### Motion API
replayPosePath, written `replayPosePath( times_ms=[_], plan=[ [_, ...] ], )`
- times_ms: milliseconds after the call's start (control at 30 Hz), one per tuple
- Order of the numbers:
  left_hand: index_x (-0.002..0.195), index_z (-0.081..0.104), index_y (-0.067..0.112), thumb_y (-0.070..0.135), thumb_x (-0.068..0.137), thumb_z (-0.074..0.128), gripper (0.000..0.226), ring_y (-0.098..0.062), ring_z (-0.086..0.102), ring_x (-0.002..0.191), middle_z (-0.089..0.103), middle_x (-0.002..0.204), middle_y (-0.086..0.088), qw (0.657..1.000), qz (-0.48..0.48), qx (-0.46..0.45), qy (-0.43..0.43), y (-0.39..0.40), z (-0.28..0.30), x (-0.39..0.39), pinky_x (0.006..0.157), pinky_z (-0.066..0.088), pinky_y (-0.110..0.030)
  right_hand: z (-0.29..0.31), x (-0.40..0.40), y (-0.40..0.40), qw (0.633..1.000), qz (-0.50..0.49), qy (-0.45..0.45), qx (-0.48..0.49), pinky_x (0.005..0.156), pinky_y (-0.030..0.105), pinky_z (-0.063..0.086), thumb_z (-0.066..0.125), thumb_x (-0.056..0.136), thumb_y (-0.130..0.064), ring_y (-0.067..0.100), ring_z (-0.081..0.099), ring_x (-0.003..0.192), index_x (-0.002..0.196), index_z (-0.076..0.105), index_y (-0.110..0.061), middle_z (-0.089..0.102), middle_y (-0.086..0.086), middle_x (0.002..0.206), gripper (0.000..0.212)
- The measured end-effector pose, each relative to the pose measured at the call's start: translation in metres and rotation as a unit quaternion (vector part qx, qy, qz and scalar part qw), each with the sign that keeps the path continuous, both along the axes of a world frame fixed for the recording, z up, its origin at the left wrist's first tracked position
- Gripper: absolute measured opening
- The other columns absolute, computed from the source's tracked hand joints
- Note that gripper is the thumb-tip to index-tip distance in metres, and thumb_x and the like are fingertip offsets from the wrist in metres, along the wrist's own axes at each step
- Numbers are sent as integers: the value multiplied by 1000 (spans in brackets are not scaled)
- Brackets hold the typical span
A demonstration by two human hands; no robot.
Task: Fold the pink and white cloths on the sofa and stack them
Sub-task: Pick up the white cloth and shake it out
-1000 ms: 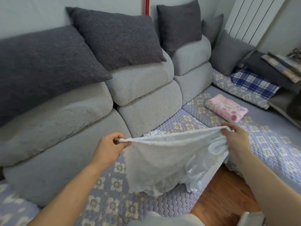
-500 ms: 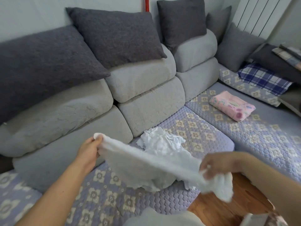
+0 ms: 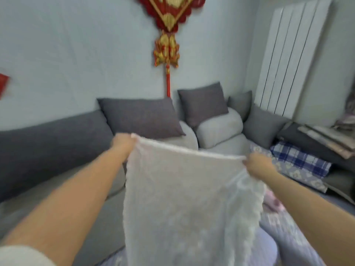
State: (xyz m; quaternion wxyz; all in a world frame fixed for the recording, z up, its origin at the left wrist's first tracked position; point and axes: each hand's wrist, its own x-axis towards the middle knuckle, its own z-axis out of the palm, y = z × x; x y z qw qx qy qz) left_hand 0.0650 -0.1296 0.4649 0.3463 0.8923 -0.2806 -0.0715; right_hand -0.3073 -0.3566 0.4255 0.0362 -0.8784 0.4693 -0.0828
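Note:
A white textured cloth [image 3: 182, 204] hangs spread out in the air in front of me, its top edge stretched level. My left hand [image 3: 123, 143] pinches its upper left corner and my right hand [image 3: 257, 166] pinches its upper right corner. The cloth's right side is bunched and hangs in loose folds. A bit of the folded pink cloth [image 3: 271, 201] shows on the sofa seat just right of the hanging cloth, mostly hidden behind it. The frame is blurred by motion.
The grey sofa [image 3: 57, 185] runs along the wall with dark grey pillows [image 3: 142, 120] on its back. A blue plaid cushion [image 3: 299, 160] and stacked fabrics [image 3: 326, 139] lie at the right. A radiator [image 3: 292, 58] and a red ornament [image 3: 167, 35] hang on the wall.
Both hands have lifted the white cloth up and spread it flat between them. My view has tilted up toward the wall, and the other white cloth on the seat is hidden.

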Motion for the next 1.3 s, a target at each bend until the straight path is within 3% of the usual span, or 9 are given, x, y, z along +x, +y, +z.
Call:
replayPosePath(
  times_ms=[33,133,267,400,533,733,900,1033,1300],
  plan=[
    [100,72,7,21,96,56,21,-34,69,93,73,110,-14,986,1,-152,68,-14,52,-6,71,51,-33,47,-7,-13,996,-23,-78,-24,84,38,48,47,103,-28,38,61,109,104,66,-4,64,19,111,31],
    [81,61,13,12,100,54,20,-26,67,67,71,68,-7,827,-114,-500,231,-27,175,-34,60,60,-36,163,-30,-19,950,-35,-301,-71,64,35,38,53,102,-32,36,61,86,69,56,-12,55,9,72,38],
    [92,56,12,33,102,50,24,-23,70,82,69,78,-6,720,-205,-612,255,-20,242,-73,85,58,-40,225,-59,0,865,7,-493,-95,54,34,36,59,98,-31,23,43,61,79,61,3,49,12,68,39],
    [83,54,13,38,89,70,30,-23,65,71,60,76,-9,693,-78,-685,212,-3,228,-92,69,62,-37,204,-74,21,844,70,-532,-26,52,28,35,64,96,-31,18,41,56,83,64,1,45,7,66,35],
    [83,54,17,4,82,65,17,-19,62,71,60,83,-6,727,59,-658,186,31,149,-83,63,55,-30,139,-77,44,891,139,-426,78,63,30,45,70,93,-30,16,55,61,86,75,-10,63,4,70,22],
    [104,57,22,-1,82,54,31,-13,62,73,62,86,1,783,184,-565,182,147,-70,-79,58,52,-23,-20,-80,102,939,226,-149,214,56,20,38,67,88,-45,5,51,55,71,67,-13,58,-5,60,36],
    [102,68,3,8,76,59,28,-22,63,66,70,77,-10,853,303,-299,303,282,-273,-123,40,48,-17,-178,-82,176,922,197,-59,327,74,24,48,69,91,-39,5,66,79,80,75,-32,73,-15,81,14],
    [100,64,4,-6,92,55,16,-25,64,61,69,92,-21,785,326,-122,512,365,-378,-157,40,53,-28,-265,-82,231,942,160,34,294,80,10,39,63,96,-34,3,66,97,113,75,-30,73,-14,110,21],
    [107,54,-10,-7,102,37,18,-41,64,43,66,72,-30,698,355,24,622,467,-435,-210,33,51,-49,-320,-104,311,935,146,196,258,98,24,47,50,103,-35,12,62,118,132,63,-34,65,-10,132,32]
  ],
)
